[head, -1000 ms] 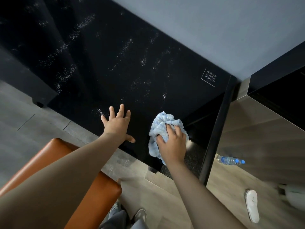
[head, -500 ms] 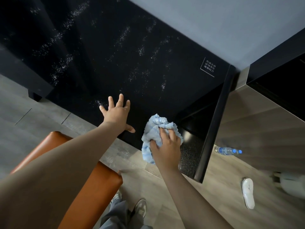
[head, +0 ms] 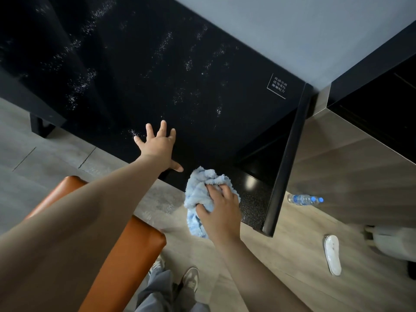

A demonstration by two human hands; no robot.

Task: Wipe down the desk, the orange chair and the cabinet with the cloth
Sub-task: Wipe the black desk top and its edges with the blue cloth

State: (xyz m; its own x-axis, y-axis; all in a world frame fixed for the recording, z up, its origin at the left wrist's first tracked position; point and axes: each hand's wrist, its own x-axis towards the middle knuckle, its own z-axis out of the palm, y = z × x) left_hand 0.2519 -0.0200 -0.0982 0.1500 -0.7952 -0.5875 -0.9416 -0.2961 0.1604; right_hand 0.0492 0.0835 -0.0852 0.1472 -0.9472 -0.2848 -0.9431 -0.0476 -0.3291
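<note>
The black desk (head: 180, 64) fills the upper half of the head view, its top streaked with white specks. My left hand (head: 158, 147) rests flat on the desk near its front edge, fingers spread. My right hand (head: 219, 210) grips a bunched light blue cloth (head: 200, 192) at the desk's front edge, part of the cloth hanging below the edge. The orange chair (head: 126, 251) stands at lower left under my left arm. A dark cabinet (head: 382, 91) with a wood-toned side stands at the right.
A black side panel (head: 288, 158) closes the desk's right end. A water bottle (head: 304, 199) and a white slipper (head: 332, 254) lie on the wooden floor to the right. My shoes (head: 190, 279) are at bottom centre. A white label (head: 278, 86) marks the desk's back corner.
My right hand has drawn the cloth toward me, from the desk top to its front edge and partly over it. My left hand stays planted on the desk.
</note>
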